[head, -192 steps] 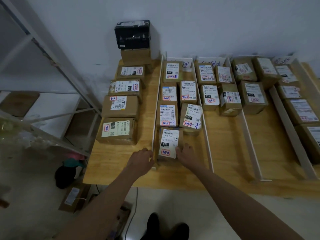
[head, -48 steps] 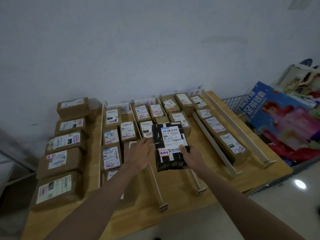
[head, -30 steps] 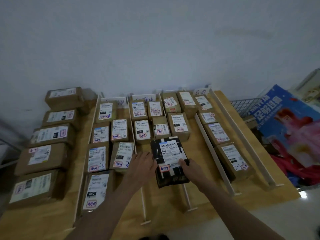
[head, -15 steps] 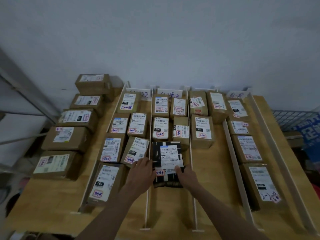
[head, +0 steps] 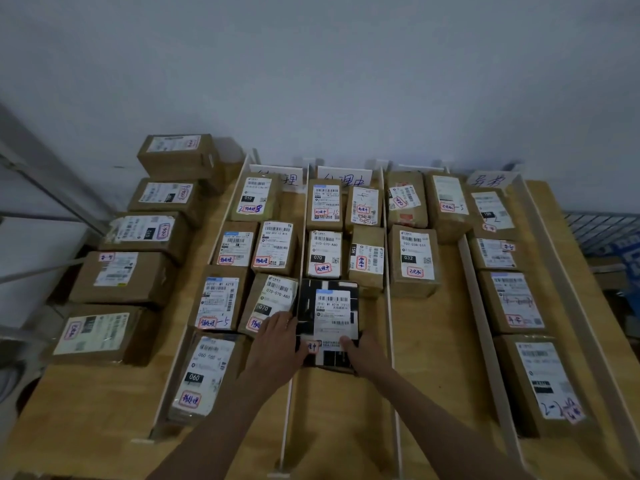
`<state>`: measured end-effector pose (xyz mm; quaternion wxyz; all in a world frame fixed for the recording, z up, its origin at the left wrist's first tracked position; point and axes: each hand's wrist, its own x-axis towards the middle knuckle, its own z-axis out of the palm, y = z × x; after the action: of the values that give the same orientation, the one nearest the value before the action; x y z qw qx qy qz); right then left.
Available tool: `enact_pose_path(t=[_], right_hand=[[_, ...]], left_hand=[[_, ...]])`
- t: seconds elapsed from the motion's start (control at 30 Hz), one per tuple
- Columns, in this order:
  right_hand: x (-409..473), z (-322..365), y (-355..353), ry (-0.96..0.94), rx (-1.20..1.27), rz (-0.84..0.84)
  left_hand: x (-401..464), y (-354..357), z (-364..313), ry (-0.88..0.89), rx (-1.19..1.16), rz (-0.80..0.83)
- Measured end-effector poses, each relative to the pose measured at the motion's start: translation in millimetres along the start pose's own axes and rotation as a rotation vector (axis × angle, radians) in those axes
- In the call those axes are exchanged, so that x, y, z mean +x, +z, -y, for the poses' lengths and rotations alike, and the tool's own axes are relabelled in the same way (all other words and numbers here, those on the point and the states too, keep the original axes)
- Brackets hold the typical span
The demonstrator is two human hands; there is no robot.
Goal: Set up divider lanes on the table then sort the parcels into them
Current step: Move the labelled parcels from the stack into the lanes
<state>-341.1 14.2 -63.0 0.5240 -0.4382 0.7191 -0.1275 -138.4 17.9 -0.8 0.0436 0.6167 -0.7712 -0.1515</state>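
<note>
- The black parcel with a white shipping label lies in the second lane from the left, just behind two brown parcels of that lane, and it seems to rest on the wooden surface.
- The left hand holds its left edge and the right hand holds its near right corner; the fingers of both are curled narrowly around the parcel.
- White divider strips run from the near edge to the wall and form four lanes, each with a handwritten paper sign at the far end.
- I judge that the lanes are already set up and the sorting is well advanced: each lane has several labelled brown parcels.
- A column of five brown parcels stands at the left, outside the lanes; these are probably still left to sort, though I cannot be sure.
- A metal rack stands on the far left and a wire basket on the right.
</note>
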Motion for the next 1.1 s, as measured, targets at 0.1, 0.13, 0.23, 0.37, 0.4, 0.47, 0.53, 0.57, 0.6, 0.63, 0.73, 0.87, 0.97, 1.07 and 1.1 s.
enact_pose_path(t=[0.1,0.13,0.23,0.37,0.4,0.47,0.53,0.57,0.6,0.63,0.73,0.87,0.97,1.07,1.1], right_hand=[[1,5,-2,0.009,-0.012,0.007],[-4,10,-5,0.014,-0.012,0.015],[-11,19,-16,-0.016,-0.088,-0.031],[-29,50,-37,-0.21,-0.283,-0.19],[-36,62,-43,-0.264,-0.326,-0.234],[-49,87,-54,-0.367,-0.414,-0.326],[-62,113,-62,-0.475,-0.486,-0.4],[-68,126,-64,-0.521,-0.513,-0.426],[-75,139,-65,-0.567,-0.539,-0.446],[-81,152,-65,-0.611,-0.563,-0.463],[-97,188,-58,-0.761,-0.632,-0.514],[-120,227,-31,-0.94,-0.676,-0.591],[-133,245,-3,-1.028,-0.725,-0.607],[-147,260,31,-1.042,-0.746,-0.57],[-151,264,43,-1.045,-0.747,-0.561]], left_hand=[[3,-1,-1,-0.007,-0.003,0.018],[4,-2,-1,-0.015,0.0,0.033],[8,-7,0,-0.048,0.06,0.066],[14,-32,-4,-0.094,0.121,0.047],[16,-41,-5,-0.104,0.124,0.033],[17,-63,-5,-0.117,0.128,-0.008],[15,-88,-2,-0.129,0.148,-0.06],[13,-100,1,-0.136,0.171,-0.089],[9,-113,4,-0.149,0.189,-0.124],[6,-126,9,-0.166,0.194,-0.158],[-13,-160,28,-0.223,0.205,-0.257],[-47,-197,63,-0.309,0.268,-0.356],[-77,-215,90,-0.395,0.232,-0.409],[-107,-224,121,-0.448,0.241,-0.414],[-116,-227,132,-0.453,0.245,-0.417]])
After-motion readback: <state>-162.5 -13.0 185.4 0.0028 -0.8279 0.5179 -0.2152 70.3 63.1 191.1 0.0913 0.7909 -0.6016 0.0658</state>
